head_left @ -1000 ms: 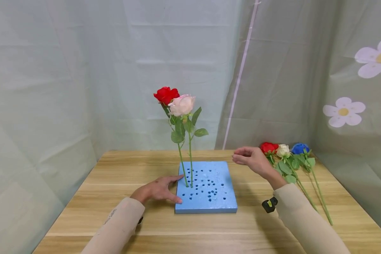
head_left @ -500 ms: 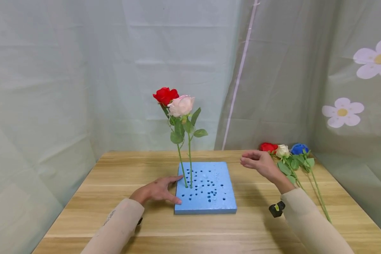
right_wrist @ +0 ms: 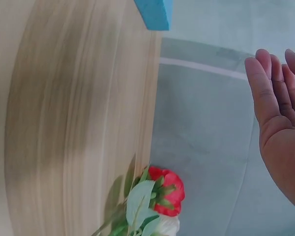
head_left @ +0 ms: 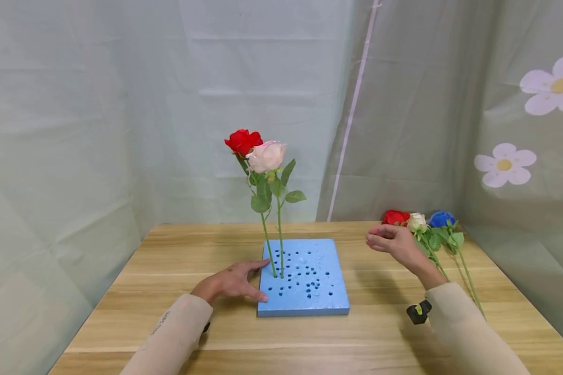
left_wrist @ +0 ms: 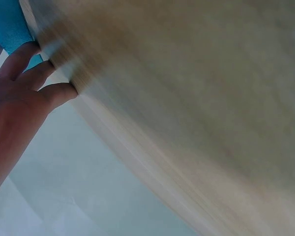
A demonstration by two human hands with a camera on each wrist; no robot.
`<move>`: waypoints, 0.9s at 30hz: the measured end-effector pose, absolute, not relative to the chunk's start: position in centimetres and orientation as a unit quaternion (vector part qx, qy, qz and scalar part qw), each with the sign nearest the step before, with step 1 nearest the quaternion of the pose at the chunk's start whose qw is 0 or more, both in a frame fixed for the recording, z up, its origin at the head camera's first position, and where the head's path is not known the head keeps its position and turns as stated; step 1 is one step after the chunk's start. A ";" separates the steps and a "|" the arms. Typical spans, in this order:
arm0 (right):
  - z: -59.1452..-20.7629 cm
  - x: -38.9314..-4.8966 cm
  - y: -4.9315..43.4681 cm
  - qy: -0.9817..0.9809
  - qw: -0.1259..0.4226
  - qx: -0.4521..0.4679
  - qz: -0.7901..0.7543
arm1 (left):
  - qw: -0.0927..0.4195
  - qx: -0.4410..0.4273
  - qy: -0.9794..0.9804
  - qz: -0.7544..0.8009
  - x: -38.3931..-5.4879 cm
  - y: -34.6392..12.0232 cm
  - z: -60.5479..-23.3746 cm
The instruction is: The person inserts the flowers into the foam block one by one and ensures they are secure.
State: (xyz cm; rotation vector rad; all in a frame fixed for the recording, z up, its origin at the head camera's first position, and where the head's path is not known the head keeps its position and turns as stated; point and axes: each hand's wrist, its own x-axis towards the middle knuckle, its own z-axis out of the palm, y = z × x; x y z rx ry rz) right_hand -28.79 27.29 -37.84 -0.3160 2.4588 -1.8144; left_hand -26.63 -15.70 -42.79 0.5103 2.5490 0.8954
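A blue foam block [head_left: 330, 304] full of small holes lies on the table. Two artificial roses, one red [head_left: 242, 141] and one pale pink [head_left: 266, 157], stand in holes on its left side, the red one tilted left. My left hand [head_left: 232, 282] rests at the block's left edge, thumb and fingers spread. In the left wrist view its fingertips [left_wrist: 71, 89] are down on the tabletop beside the block. My right hand [head_left: 401, 247] is raised to the right of the block, holding nothing; its fingers are loosely extended in the right wrist view.
At the right lie more roses: a red one [head_left: 396, 217], a white one [head_left: 417, 222] and a blue one [head_left: 442, 219], stems toward the front. The right forearm partly covers them. A pale curtain [head_left: 244, 62] hangs behind the wooden table [head_left: 169, 260].
My right hand has moved right, away from the block and toward the lying roses. My left hand, the block and the standing roses have stayed put.
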 end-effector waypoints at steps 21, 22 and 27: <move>-37.4 -28.6 30.3 0.814 0.033 -0.073 -0.576 | 0.192 0.187 0.909 0.319 -26.5 -15.8 -42.6; -37.5 -28.6 30.5 0.815 0.033 -0.072 -0.574 | 0.192 0.188 0.909 0.319 -26.5 -15.8 -42.6; -38.0 -28.5 31.2 0.829 0.045 -0.061 -0.554 | 0.192 0.189 0.908 0.322 -26.5 -15.8 -42.6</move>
